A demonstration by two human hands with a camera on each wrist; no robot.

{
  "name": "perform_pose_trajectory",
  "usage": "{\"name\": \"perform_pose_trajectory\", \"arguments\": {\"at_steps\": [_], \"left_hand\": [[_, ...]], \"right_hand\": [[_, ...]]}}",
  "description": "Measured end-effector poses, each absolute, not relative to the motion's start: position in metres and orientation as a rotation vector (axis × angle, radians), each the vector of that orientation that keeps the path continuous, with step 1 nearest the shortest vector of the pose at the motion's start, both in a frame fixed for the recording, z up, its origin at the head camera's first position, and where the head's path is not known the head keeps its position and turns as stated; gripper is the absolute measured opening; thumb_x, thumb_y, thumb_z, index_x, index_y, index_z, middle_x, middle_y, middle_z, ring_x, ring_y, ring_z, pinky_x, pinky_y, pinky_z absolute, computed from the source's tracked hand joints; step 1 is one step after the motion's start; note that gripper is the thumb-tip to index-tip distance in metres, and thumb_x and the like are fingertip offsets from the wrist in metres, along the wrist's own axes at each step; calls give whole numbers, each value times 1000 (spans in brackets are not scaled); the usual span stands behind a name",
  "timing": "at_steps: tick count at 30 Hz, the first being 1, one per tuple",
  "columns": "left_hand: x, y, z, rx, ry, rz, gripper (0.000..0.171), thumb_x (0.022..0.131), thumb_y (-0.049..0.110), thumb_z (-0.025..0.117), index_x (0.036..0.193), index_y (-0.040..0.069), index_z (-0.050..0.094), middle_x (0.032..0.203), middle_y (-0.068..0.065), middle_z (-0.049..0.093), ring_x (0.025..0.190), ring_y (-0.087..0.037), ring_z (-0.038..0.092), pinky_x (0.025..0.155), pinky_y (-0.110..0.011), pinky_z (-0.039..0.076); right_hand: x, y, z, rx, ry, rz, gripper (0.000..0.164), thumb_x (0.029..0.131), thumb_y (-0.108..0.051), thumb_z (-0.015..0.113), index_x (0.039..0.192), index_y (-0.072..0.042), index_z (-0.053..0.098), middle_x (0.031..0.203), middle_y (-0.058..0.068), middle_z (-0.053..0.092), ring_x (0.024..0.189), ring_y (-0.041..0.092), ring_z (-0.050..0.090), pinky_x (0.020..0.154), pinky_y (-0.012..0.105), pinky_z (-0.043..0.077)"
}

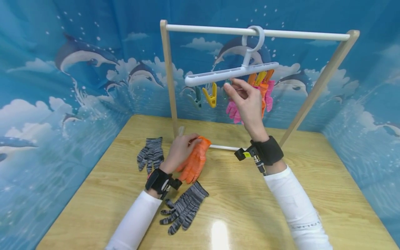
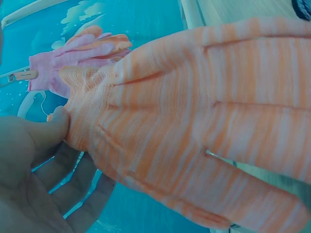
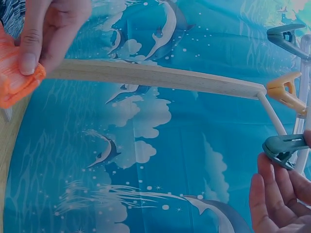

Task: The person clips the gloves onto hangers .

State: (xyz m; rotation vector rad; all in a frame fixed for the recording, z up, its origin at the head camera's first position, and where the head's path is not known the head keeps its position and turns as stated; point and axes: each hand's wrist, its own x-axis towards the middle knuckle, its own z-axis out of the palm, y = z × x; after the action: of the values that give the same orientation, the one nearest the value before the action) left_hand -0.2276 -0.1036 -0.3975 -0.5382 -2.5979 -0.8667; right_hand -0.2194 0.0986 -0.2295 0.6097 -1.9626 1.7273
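My left hand (image 1: 181, 151) pinches the cuff of an orange knitted glove (image 1: 196, 160), whose fingers hang down above the table. In the left wrist view the thumb lies over the cuff edge of the glove. Up at the white hanger (image 1: 229, 72), my right hand (image 1: 249, 104) grips a green clothespin (image 3: 282, 145) between thumb and fingers. A yellow clothespin (image 1: 210, 95) and another green clothespin (image 1: 197, 98) hang to its left. Behind the right hand, pink gloves (image 1: 232, 111) and an orange glove (image 1: 264, 91) hang from orange and yellow clothespins (image 1: 260, 78).
The hanger hooks over the white bar (image 1: 203, 29) of a rack with wooden posts (image 1: 322, 83). Two grey striped gloves lie on the wooden table (image 1: 250, 208), one glove (image 1: 151, 152) at the left, the other glove (image 1: 185, 208) nearer me. A dolphin-print curtain (image 1: 93, 45) surrounds the table.
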Motion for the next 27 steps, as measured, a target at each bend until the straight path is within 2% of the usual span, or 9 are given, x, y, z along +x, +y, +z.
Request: {"name": "perform_pose_trajectory", "arguments": {"at_steps": [3,5,9,13,19,27], "left_hand": [[-230,-102,-394,-565,-2564,-929,22,93,27,54,108,17,66,89,0,69,69,-9,62,59,-22,51],[-231,-100,-392,-569,-2535,-977,23,93,27,54,110,16,66,90,-1,69,74,-11,64,63,-23,53],[-235,-97,-385,-558,-2476,-1029,26,92,29,55,109,13,67,89,-2,69,76,-12,64,62,-23,53],[-238,-94,-378,-565,-2417,-1095,26,94,28,52,107,12,67,88,-4,70,77,-12,65,60,-21,54],[-240,-89,-368,-579,-2363,-1154,25,96,32,47,104,17,65,88,0,68,77,-9,64,59,-19,52],[-241,-79,-350,-595,-2227,-1246,27,94,34,49,108,16,63,97,-1,68,83,-7,64,65,-16,52]], "right_hand": [[-224,100,-233,615,-1955,1752,35,88,-16,63,116,4,60,88,7,66,73,7,64,71,24,52],[-229,102,-237,610,-1955,1769,35,87,-19,64,116,1,61,91,7,67,74,9,64,71,25,53],[-239,104,-244,600,-1954,1800,36,86,-25,65,116,-4,62,93,3,67,74,14,64,71,29,53],[-243,105,-246,605,-1946,1810,37,86,-25,65,116,-4,62,94,5,67,75,17,63,72,32,53],[-243,104,-246,596,-1941,1813,36,86,-26,66,114,-3,62,90,4,65,77,17,59,70,31,50],[-244,101,-243,608,-1889,1850,23,85,-25,67,101,-8,65,87,9,61,74,18,56,65,32,49]]}}
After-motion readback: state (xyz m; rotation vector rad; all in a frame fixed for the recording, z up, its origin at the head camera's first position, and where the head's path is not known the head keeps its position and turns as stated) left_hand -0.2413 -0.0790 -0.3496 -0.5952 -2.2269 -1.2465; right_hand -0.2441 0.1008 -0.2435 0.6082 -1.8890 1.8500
